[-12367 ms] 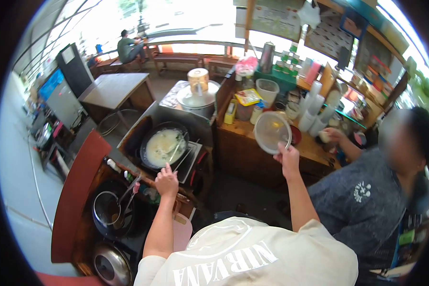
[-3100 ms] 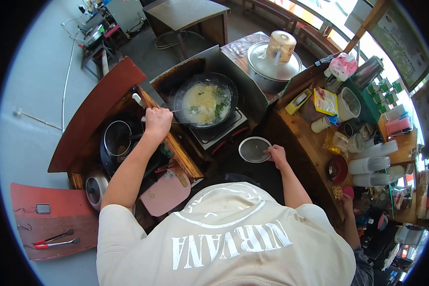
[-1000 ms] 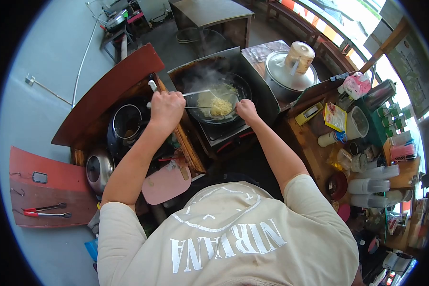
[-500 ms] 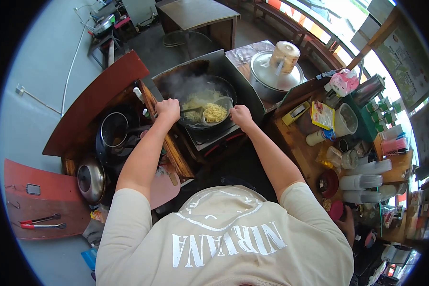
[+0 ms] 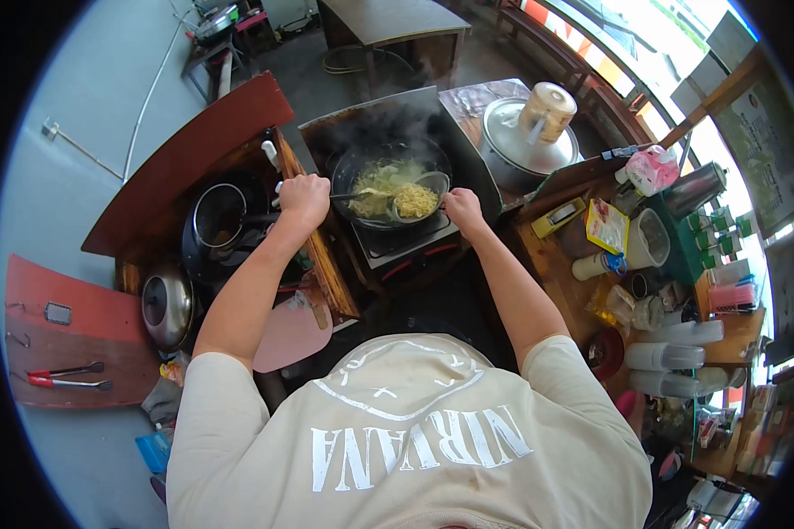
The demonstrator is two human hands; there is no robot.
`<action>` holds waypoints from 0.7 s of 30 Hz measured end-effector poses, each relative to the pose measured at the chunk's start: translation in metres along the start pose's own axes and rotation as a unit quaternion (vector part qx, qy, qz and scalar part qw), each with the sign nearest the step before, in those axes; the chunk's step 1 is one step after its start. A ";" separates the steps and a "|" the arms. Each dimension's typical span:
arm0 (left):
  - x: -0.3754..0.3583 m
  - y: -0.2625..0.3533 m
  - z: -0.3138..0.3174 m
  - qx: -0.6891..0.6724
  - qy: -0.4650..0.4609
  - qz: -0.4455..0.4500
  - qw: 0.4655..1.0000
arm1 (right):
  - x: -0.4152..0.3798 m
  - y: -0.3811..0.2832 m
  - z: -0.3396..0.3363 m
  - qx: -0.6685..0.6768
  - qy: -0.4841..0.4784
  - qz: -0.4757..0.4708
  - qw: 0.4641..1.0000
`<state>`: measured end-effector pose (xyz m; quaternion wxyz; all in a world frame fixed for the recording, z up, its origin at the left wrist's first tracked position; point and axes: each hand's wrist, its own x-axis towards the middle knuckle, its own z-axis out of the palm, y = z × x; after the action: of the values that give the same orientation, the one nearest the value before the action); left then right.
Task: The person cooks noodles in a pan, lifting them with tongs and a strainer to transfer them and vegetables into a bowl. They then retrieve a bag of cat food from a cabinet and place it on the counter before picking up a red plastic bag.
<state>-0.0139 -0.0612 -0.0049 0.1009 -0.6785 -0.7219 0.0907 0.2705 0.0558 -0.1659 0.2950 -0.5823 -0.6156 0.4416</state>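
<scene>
A dark wok point(image 5: 340, 160) holds steaming, yellowish broth point(image 5: 384, 172) with pale pieces in it. My left hand point(image 5: 304, 203) is closed around the handle of a dark cooking spatula point(image 5: 346, 197), whose head is mostly hidden in the broth. On the wok's right side, my right hand point(image 5: 464, 212) grips the handle of a strainer point(image 5: 438, 182). Yellow noodles point(image 5: 415, 201) lie in the strainer, at about the level of the broth. The wok sits on a stove point(image 5: 397, 244) with metal guards around its back.
A large lidded pot point(image 5: 505, 132) stands behind to the right, a canister point(image 5: 547, 113) on its lid. The wooden counter point(image 5: 560, 286) at right carries bottles, packets and stacked plastic cups point(image 5: 670, 356). A black pan point(image 5: 220, 216), a metal lid point(image 5: 166, 309) and a pink board point(image 5: 291, 335) are at left.
The view has shifted, so the scene sits slightly differently in the frame. Both hands keep their grips, and the noodles remain in the strainer. Less steam covers the broth.
</scene>
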 end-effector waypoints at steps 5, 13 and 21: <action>-0.022 -0.011 -0.038 -0.001 0.035 -0.028 0.999 | 0.019 0.017 0.019 0.001 0.001 -0.033 0.999; -0.051 -0.010 -0.095 -0.039 0.111 -0.051 0.992 | 0.004 -0.014 0.030 0.054 -0.023 0.017 0.998; -0.045 0.018 -0.074 0.013 0.093 0.010 0.996 | -0.004 -0.015 0.031 0.210 -0.038 0.032 0.976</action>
<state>0.0261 -0.1056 0.0605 0.1751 -0.6898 -0.7016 0.0377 0.2367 0.0471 -0.1657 0.3729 -0.5093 -0.5010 0.5920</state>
